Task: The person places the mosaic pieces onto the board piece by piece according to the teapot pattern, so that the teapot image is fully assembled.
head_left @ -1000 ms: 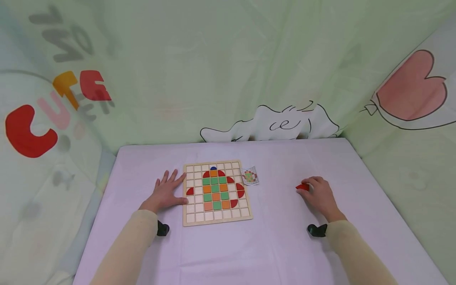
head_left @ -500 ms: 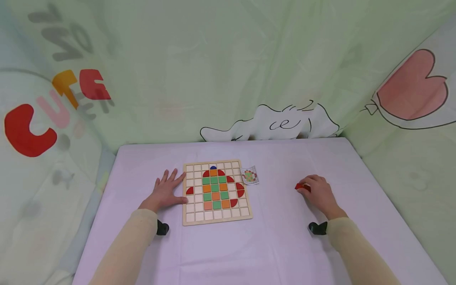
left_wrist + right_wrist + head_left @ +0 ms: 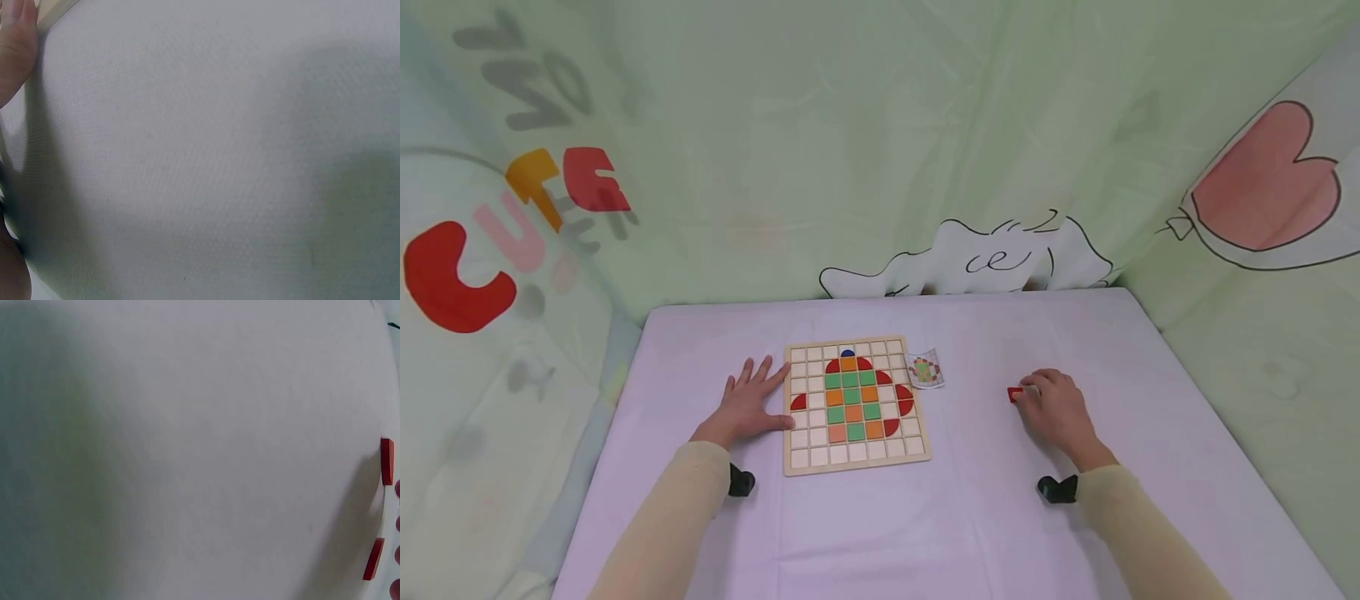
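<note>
My left hand lies with spread fingers at the left edge of a square wooden grid board; thumb and index fingertip reach its frame. Green, orange and pink square tiles fill the board's middle, with red quarter-round tiles around them and a small blue piece on top. To the right, my right hand pinches a small red tile close over the table, fingers partly covering it. In the right wrist view two red pieces, one higher and one lower, appear beside the fingertips.
A small picture card with a coloured pattern overlaps the board's upper right edge. A pale lilac cloth covers the table. Printed curtains stand behind and at both sides. Black wrist devices sit under the sleeves.
My right hand has shifted slightly left with the red tile, which now shows more squarely at the fingertips. My left hand and the board have stayed in place.
</note>
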A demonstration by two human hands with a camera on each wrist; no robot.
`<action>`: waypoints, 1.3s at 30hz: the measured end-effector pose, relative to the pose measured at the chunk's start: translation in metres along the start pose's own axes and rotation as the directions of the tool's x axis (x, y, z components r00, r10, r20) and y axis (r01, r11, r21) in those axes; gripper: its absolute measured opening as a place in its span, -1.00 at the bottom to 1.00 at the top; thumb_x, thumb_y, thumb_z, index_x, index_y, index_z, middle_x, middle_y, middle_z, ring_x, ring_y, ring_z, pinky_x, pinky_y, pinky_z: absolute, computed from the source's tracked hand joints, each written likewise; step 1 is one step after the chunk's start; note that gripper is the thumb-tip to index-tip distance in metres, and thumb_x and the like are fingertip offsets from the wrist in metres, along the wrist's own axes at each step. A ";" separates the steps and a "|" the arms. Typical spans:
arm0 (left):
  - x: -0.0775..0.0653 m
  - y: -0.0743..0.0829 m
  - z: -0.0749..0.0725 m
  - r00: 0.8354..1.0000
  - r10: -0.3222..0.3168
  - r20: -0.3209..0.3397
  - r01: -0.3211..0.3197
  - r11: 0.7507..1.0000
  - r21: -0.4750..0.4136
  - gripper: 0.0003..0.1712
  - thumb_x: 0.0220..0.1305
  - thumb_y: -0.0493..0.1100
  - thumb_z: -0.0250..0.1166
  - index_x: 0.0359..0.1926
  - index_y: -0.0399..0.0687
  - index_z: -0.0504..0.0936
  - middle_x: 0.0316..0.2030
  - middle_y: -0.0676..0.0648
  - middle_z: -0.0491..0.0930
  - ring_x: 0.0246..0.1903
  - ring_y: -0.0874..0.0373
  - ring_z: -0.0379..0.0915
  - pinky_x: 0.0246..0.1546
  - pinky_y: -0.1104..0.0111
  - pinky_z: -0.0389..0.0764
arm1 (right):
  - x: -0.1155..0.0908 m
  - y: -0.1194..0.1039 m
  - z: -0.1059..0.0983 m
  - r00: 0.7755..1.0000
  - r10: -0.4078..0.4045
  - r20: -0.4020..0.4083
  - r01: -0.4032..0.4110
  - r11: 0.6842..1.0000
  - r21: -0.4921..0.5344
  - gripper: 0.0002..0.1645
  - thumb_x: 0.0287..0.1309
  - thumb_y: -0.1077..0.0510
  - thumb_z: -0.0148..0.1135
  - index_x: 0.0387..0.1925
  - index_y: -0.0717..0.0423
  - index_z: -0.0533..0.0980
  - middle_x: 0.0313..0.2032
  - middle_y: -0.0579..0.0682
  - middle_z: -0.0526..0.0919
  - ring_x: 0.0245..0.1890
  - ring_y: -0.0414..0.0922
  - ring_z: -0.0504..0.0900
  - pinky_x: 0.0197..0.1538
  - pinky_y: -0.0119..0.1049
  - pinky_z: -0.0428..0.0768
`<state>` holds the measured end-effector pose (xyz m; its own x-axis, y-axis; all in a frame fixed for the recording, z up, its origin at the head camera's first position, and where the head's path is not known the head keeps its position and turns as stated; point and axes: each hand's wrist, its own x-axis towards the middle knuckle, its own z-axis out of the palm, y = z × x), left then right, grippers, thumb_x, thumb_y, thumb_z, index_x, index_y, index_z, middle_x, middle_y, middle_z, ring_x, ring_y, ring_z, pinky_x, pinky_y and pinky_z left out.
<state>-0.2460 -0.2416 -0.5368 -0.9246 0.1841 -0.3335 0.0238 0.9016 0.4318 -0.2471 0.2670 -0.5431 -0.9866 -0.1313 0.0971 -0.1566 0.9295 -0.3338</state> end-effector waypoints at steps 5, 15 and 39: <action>0.000 -0.001 0.000 1.000 0.008 -0.002 -0.008 1.000 0.005 0.23 0.11 0.26 0.49 0.64 0.10 0.00 0.65 -0.25 -0.25 0.61 -0.35 -0.52 0.53 -0.33 -0.34 | -0.003 -0.007 0.003 0.998 0.053 -0.016 -0.054 0.995 -0.082 -0.50 0.17 -0.03 0.45 -0.08 0.33 0.61 0.06 0.40 0.59 0.14 0.38 0.46 0.17 0.35 0.47; -0.001 0.000 0.000 1.000 0.005 -0.001 -0.005 1.000 -0.004 0.23 0.11 0.25 0.50 0.64 0.08 0.01 0.65 -0.27 -0.24 0.61 -0.36 -0.51 0.52 -0.33 -0.35 | 0.002 -0.012 0.005 1.000 -0.004 -0.004 0.004 1.000 -0.005 -0.58 0.13 0.16 0.49 -0.06 0.35 0.63 0.09 0.39 0.58 0.18 0.38 0.43 0.17 0.36 0.44; -0.002 0.000 -0.001 1.000 0.007 -0.001 -0.007 1.000 -0.017 0.20 0.13 0.23 0.49 0.64 0.11 0.01 0.65 -0.23 -0.25 0.62 -0.31 -0.54 0.54 -0.28 -0.37 | 0.056 -0.163 0.016 0.941 -0.305 0.148 0.306 0.952 0.015 -0.60 0.16 0.07 0.50 0.02 0.11 0.69 0.17 0.15 0.60 0.30 0.15 0.45 0.37 0.15 0.46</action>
<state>-0.2448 -0.2423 -0.5348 -0.9247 0.1903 -0.3297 0.0239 0.8934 0.4486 -0.2777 0.1026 -0.4985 -0.8874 -0.4577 0.0547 -0.4516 0.8394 -0.3023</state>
